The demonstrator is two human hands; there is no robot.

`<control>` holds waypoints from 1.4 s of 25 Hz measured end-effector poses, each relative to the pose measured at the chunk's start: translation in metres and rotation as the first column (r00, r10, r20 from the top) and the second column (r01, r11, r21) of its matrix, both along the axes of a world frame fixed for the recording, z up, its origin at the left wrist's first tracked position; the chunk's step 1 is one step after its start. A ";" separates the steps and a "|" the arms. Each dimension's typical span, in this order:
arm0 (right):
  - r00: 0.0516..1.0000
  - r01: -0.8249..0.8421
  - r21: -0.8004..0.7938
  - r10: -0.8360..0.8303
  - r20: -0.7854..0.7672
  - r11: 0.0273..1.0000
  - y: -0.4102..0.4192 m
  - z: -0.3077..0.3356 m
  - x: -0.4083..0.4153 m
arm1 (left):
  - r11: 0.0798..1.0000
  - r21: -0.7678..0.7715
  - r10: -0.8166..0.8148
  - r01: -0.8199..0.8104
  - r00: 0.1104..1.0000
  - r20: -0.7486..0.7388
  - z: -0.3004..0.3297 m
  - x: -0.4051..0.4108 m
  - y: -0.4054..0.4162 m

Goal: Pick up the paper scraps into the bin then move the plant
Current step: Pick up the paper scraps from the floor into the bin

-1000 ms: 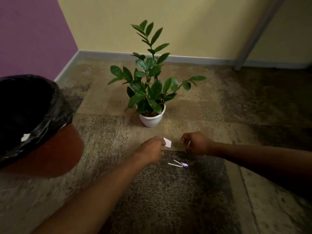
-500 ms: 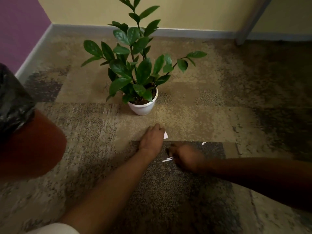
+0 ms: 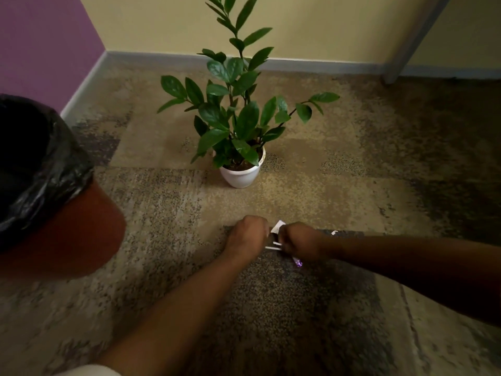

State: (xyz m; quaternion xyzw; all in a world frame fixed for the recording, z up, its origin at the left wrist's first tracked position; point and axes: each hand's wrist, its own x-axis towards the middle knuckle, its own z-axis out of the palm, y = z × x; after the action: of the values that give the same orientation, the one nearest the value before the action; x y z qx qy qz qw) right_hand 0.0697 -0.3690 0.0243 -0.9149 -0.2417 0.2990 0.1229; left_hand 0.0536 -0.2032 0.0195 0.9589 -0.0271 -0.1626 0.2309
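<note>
Kneeling over patterned carpet (image 3: pixel 168 213), both hands meeting just in front of potted plant (image 3: pixel 238 118). Left hand (image 3: pixel 248 237) curling around white paper scrap (image 3: pixel 278 227). Right hand (image 3: pixel 301 241) pinching thin white strips (image 3: pixel 272 246), purple-tinted bit (image 3: pixel 298 263) poking out beneath. Another small scrap (image 3: pixel 334 232) lying on carpet just beyond right wrist. Bin (image 3: pixel 67 229) with black liner (image 3: pixel 51 175) standing at left, well apart from hands.

This looks like a corner of an office or a plain carpeted room. Patterned carpet tiles (image 3: pixel 339 185) in tan and grey cover the floor, a grey baseboard (image 3: pixel 168 56) runs along the far yellow wall (image 3: pixel 311 23), a purple wall (image 3: pixel 40 44) stands at left, and a lined bin (image 3: pixel 54 199) sits near left.
</note>
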 end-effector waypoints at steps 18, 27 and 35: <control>0.994 0.045 0.085 -0.053 0.095 0.995 -0.006 -0.019 0.032 | 0.995 -0.104 -0.005 0.005 1.000 -0.002 -0.016 -0.009 -0.006; 0.987 -0.008 0.113 -0.011 0.163 0.994 -0.003 -0.033 0.026 | 0.999 -0.033 0.045 -0.040 0.983 0.176 -0.033 -0.012 -0.020; 0.984 0.083 0.231 -0.116 0.134 0.970 0.020 0.004 0.019 | 0.997 -0.081 0.033 -0.018 0.981 0.193 0.007 -0.005 0.012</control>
State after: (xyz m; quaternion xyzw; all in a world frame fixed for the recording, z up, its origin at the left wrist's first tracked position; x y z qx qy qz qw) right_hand 0.0885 -0.3485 0.0278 -0.9256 -0.2359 0.1955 0.2221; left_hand 0.0486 -0.1914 0.0265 0.9606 -0.0436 -0.0640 0.2671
